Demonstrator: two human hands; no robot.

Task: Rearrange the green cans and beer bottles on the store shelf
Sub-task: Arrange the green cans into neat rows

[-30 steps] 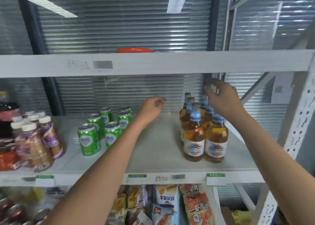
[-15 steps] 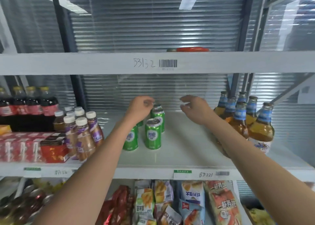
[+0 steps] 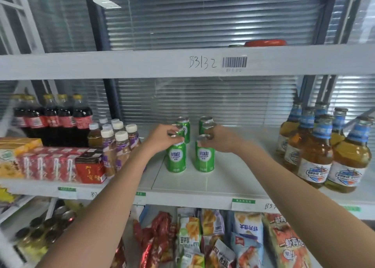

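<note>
Several green cans stand in two short rows mid-shelf, with the front left can point(image 3: 176, 157) and the front right can point(image 3: 205, 157) facing me. My left hand point(image 3: 161, 139) pinches the top of a can in the left row, just behind the front one. My right hand point(image 3: 222, 141) closes its fingertips on the top of a can in the right row. Both hands partly hide the middle cans. Amber beer bottles point(image 3: 316, 154) with blue neck labels are grouped at the shelf's right, apart from both hands.
The white shelf point(image 3: 223, 180) has bare surface between the cans and the beer. To the left are white-capped small bottles point(image 3: 119, 144), cola bottles point(image 3: 50, 119) and red cartons point(image 3: 60, 166). The upper shelf beam point(image 3: 121, 64) hangs overhead. Snack bags point(image 3: 213, 237) fill the shelf below.
My right hand left the beer bottles and moved left to the cans. My left hand also came onto the cans. Both now close on can tops, and the view has shifted left.
</note>
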